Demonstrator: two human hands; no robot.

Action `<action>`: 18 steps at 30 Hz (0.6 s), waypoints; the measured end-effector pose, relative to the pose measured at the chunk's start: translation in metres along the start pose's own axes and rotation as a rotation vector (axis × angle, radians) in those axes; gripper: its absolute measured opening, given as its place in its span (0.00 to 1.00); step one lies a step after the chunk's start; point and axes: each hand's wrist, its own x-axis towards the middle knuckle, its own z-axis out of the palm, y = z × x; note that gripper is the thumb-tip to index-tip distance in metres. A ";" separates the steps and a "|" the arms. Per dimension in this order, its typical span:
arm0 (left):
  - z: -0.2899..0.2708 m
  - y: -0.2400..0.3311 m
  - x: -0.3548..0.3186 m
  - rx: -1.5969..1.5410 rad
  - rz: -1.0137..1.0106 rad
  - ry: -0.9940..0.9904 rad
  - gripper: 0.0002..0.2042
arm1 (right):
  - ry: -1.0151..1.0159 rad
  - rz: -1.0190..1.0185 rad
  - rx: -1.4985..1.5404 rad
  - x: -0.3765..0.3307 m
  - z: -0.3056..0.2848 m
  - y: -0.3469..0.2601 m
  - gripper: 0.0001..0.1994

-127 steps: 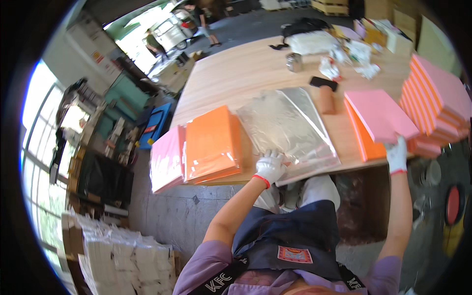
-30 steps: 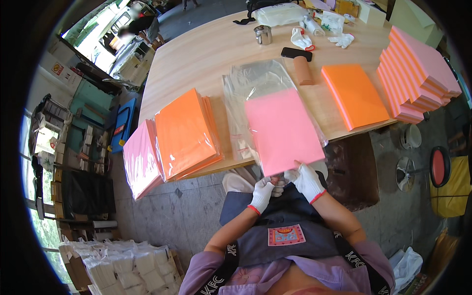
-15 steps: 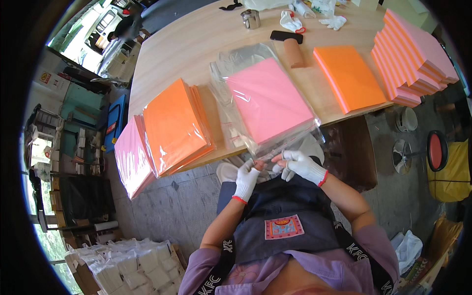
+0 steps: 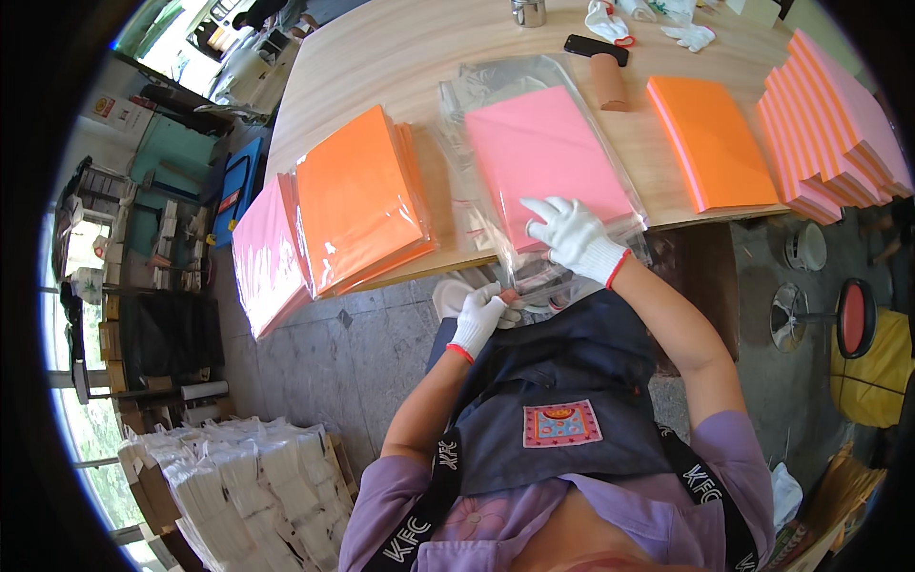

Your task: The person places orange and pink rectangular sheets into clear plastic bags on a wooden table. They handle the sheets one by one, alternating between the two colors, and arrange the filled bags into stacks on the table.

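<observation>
A stack of pink paper (image 4: 543,143) lies inside a clear plastic bag (image 4: 496,74) at the table's near edge. My right hand (image 4: 575,238), in a white glove with bare fingertips, rests on the lower part of the bagged stack, fingers spread. My left hand (image 4: 479,317), gloved alike, is closed at the bag's loose near end, thumb and fingers pinching the film just off the table edge. To the left lie wrapped orange paper packs (image 4: 357,200) and a wrapped pink pack (image 4: 267,246) that juts past the table edge.
Right of the bag stands an orange-topped paper stack (image 4: 713,143), then a tall stack of alternating pink and orange paper (image 4: 834,133). A phone (image 4: 597,49), a brown cylinder (image 4: 607,82), a metal cup (image 4: 528,12) and white gloves (image 4: 688,36) lie farther back. A red-seated stool (image 4: 855,317) is at right.
My right hand has moved up from the bag's near end onto the pink stack, its fingers spreading. The left stays low at the bag's end. The whole view has shifted slightly.
</observation>
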 end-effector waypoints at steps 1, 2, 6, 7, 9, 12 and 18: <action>0.004 0.001 -0.002 -0.008 0.022 0.001 0.12 | 0.030 -0.041 -0.017 0.004 0.007 -0.001 0.22; 0.009 0.003 -0.004 -0.017 0.043 0.002 0.12 | 0.059 -0.082 -0.033 0.011 0.012 0.000 0.20; 0.003 0.006 -0.010 0.031 0.039 0.021 0.13 | 0.124 -0.155 -0.038 0.018 0.018 -0.016 0.16; -0.001 0.006 -0.012 0.044 0.035 0.027 0.13 | 0.147 -0.162 -0.062 0.019 0.019 -0.021 0.15; -0.005 0.005 -0.014 0.054 0.035 0.021 0.13 | 0.165 -0.193 -0.081 0.019 0.017 -0.022 0.12; 0.002 0.008 -0.019 0.032 0.031 0.009 0.13 | 0.205 -0.262 -0.029 0.020 0.012 -0.020 0.11; -0.002 0.009 -0.012 -0.060 0.052 -0.080 0.12 | 0.279 -0.239 0.001 0.020 0.015 -0.016 0.11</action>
